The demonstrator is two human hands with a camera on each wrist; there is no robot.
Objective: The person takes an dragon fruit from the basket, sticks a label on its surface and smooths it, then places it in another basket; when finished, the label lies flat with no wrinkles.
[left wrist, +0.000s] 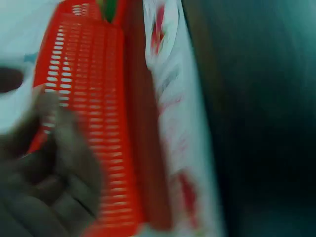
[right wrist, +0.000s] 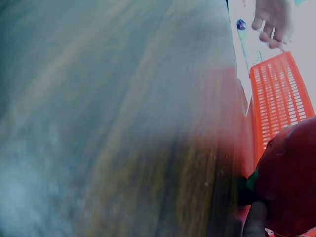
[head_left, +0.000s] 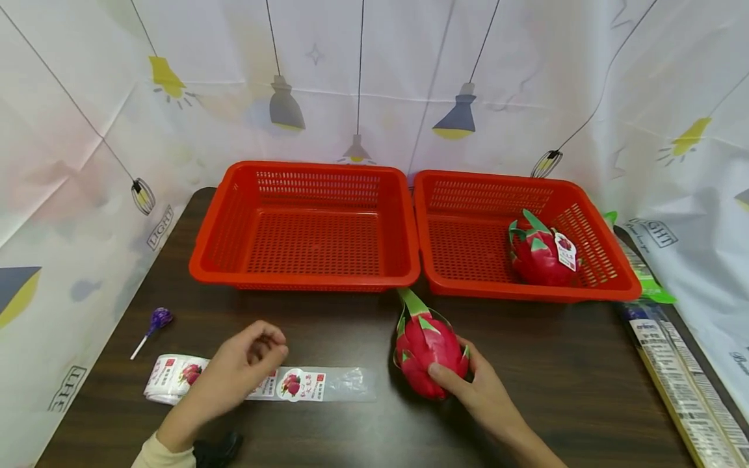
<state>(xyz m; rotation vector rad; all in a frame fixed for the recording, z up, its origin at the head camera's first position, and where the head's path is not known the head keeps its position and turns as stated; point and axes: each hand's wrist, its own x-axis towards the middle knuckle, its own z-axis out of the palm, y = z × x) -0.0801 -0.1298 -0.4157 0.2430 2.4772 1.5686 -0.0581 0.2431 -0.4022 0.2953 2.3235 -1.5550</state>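
My right hand [head_left: 476, 390] grips a red toy-like dragon fruit [head_left: 430, 351] with green leaf tips, tilted above the table in front of the baskets; its red side [right wrist: 289, 182] fills a corner of the right wrist view. My left hand [head_left: 236, 361] hovers over a strip of dragon-fruit labels [head_left: 301, 383] with its fingers loosely bent, and I see nothing in it. The strip runs out from a label roll [head_left: 166, 377] and ends in bare clear backing. In the left wrist view the left fingers [left wrist: 74, 148] are blurred.
Two red plastic baskets stand at the back: the left basket [head_left: 304, 281] is bare inside, while the right basket [head_left: 526, 292] holds a labelled dragon fruit [head_left: 541, 260]. A purple lollipop [head_left: 160, 318] lies at the left. Long printed packaging [head_left: 684, 383] lies along the right edge.
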